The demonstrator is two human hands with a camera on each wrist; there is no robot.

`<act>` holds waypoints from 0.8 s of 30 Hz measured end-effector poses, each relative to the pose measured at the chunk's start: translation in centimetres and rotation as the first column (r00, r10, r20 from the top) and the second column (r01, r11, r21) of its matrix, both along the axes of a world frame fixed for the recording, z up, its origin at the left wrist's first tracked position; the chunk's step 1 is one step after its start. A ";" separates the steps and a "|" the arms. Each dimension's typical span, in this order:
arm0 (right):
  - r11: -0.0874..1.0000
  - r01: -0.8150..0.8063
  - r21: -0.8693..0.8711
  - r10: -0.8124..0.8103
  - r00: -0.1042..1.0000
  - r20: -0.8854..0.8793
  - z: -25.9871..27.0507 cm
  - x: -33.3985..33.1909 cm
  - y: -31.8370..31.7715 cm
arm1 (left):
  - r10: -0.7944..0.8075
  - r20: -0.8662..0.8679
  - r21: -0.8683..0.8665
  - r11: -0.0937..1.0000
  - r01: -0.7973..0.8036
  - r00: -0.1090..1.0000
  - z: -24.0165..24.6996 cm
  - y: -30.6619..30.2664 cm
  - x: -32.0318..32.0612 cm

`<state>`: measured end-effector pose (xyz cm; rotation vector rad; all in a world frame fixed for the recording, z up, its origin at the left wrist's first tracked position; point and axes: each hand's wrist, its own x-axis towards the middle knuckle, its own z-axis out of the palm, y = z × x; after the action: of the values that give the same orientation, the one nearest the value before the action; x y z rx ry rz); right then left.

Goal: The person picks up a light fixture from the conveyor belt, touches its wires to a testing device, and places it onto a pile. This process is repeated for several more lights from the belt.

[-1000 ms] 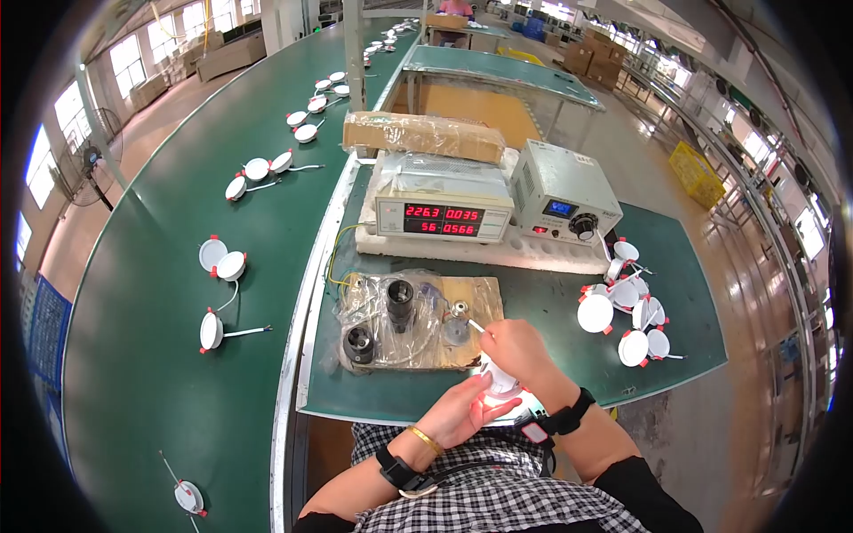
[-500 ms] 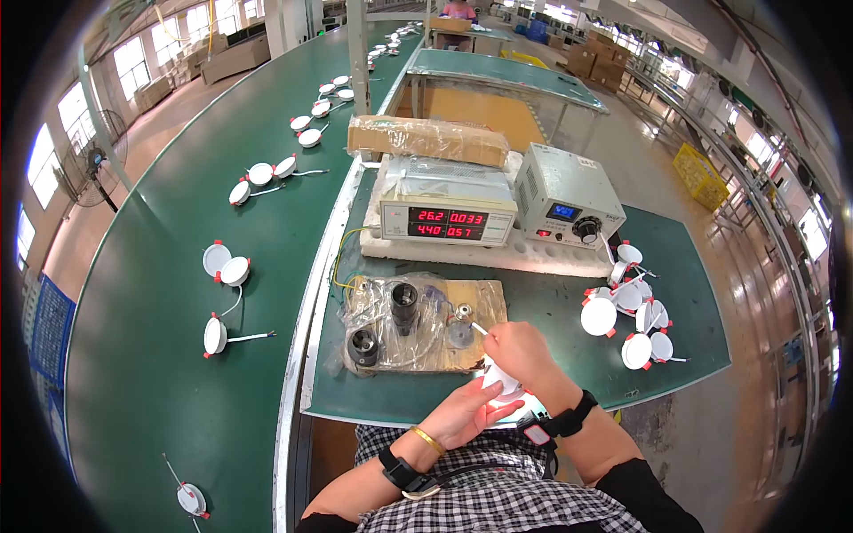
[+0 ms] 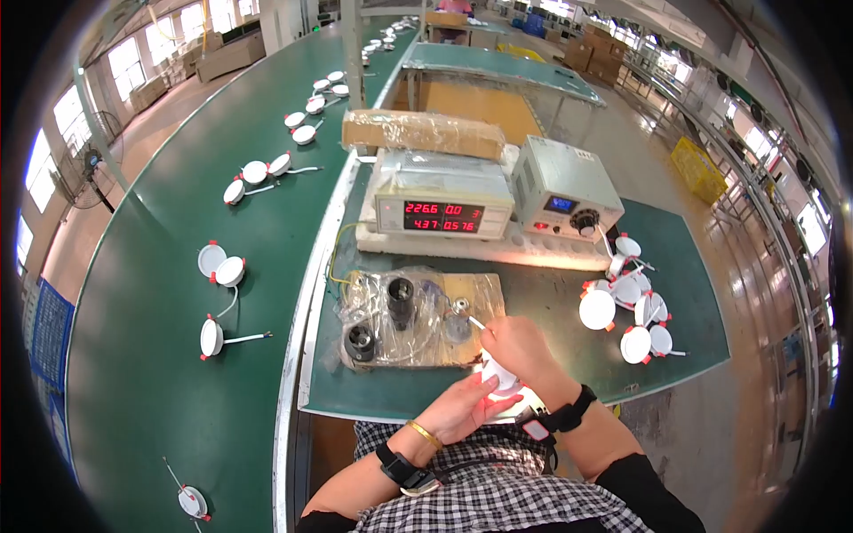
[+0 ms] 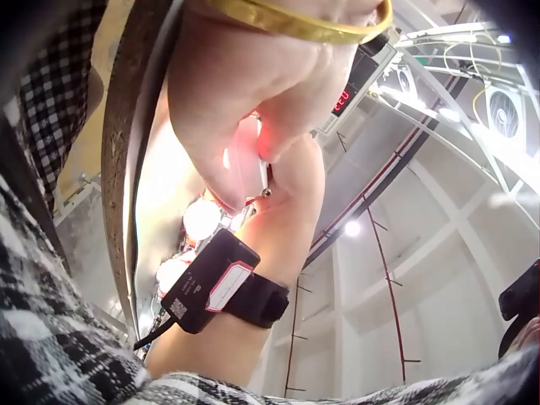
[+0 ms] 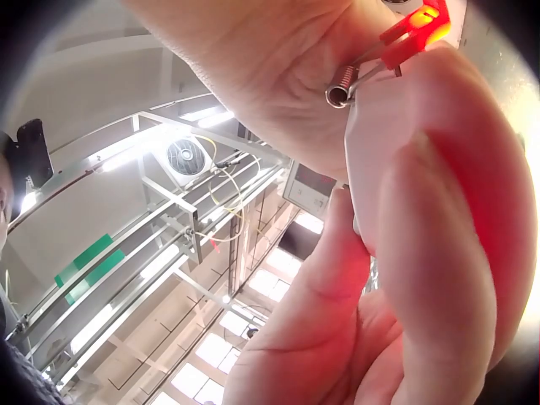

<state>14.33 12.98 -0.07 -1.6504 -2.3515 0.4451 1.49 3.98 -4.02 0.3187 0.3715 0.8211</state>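
Low at the table's front edge, my left hand [image 3: 458, 409] grips a white downlight [image 3: 500, 378], thumb on its housing and fingers under its rim. The lamp is lit; light spills below it and reddens the fingers [image 5: 439, 245]. A red clip [image 5: 418, 35] and a coil spring [image 5: 340, 86] show on its side in the right wrist view. My right hand [image 3: 522, 349], just above the lamp, pinches its white cable [image 3: 477, 323]. The cable's end reaches toward a metal contact [image 3: 460, 305] on the film-wrapped test board [image 3: 480, 289]; the right fingertips are hidden.
Two black lamp sockets [image 3: 401, 302] stand on the board. Behind it are a power meter [image 3: 444, 213] with red digits and a grey box with a knob [image 3: 569, 191]. Several downlights [image 3: 597, 310] are piled at right; more lie along the green conveyor [image 3: 160, 355] at left.
Both hands keep nearly the same place, lamp and cable held. The red digits on the meter have changed. A warm glow now spreads over the table beside the right hand.
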 end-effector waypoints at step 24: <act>0.973 -0.220 0.073 0.226 0.829 -0.512 4.4 -1.6 -3.1 | 0.114 -0.290 0.076 0.993 -0.095 0.950 2.3 -3.2 -5.9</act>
<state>12.75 9.87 4.38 -1.0656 -2.1189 0.8074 -4.41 0.73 -1.68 0.4845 0.6475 0.8923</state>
